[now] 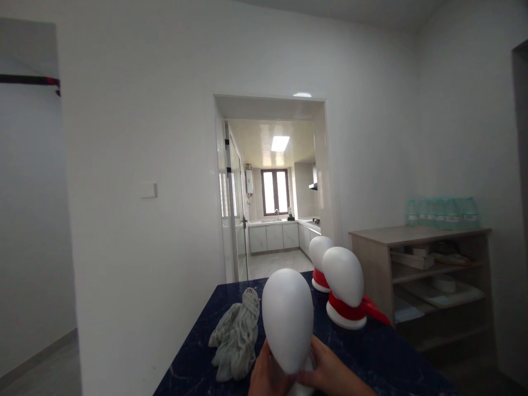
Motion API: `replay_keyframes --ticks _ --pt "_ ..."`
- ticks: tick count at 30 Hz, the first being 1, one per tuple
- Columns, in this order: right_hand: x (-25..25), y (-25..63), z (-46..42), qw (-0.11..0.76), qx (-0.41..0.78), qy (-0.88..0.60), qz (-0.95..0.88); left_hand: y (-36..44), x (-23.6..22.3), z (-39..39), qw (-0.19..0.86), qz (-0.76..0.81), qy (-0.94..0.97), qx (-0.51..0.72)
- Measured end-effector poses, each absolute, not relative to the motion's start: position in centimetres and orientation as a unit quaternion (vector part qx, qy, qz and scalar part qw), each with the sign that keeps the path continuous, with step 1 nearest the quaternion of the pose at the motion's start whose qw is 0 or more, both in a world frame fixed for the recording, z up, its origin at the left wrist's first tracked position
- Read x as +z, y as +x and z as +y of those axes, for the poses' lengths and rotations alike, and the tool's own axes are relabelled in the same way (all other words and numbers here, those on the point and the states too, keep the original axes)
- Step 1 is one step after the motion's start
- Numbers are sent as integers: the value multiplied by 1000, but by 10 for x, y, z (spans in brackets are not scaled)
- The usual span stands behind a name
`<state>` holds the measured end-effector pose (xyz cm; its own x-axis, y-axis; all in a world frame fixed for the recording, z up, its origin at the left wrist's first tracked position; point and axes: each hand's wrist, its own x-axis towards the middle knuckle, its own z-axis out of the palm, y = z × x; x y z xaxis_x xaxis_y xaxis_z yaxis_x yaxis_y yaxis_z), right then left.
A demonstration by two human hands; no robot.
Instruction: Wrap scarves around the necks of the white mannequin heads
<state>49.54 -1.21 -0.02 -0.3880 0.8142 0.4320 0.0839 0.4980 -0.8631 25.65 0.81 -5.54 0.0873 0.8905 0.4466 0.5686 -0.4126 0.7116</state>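
Gripping the neck of the nearest white mannequin head [287,316] with left hand [260,375] and right hand [328,369], both curled partly closed around it just under the narrow chin. Holding it upright over the near part of a dark blue marbled table [193,357]; cannot tell whether resting on the top, with the lower end cut off by the edge of view. Can see a bunched grey cloth [237,338] on the table just left of it. Can see farther off to the right a second mannequin head [343,272] with a red scarf [346,309] around the neck, and behind it a third mannequin head [320,250], likewise wrapped in red. Facing a doorway [323,165], with a shelf unit [377,264] bearing bottles [443,213] at right
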Motion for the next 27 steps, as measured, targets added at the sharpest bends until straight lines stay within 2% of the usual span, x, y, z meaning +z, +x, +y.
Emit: replay_keyframes --ticks 8,13,15,17,19,25,27 --pt "4 499 -15 448 385 -341 -731 251 -52 8 193 483 733 439" --pt "0 502 -13 443 375 -349 -735 225 -18 2 216 531 743 345" --pt "-1 503 -11 437 372 -348 -742 209 -2 -2 145 591 734 303" --pt "-1 503 -12 426 371 -345 -750 194 9 -4 17 663 701 264" --pt "1 504 -13 416 373 -343 -755 184 14 -4 -67 706 672 212" --pt "3 511 -17 389 341 -379 -767 167 15 -9 -76 701 704 88" --pt "0 514 -15 386 318 -384 -776 158 18 -19 -31 682 728 61"
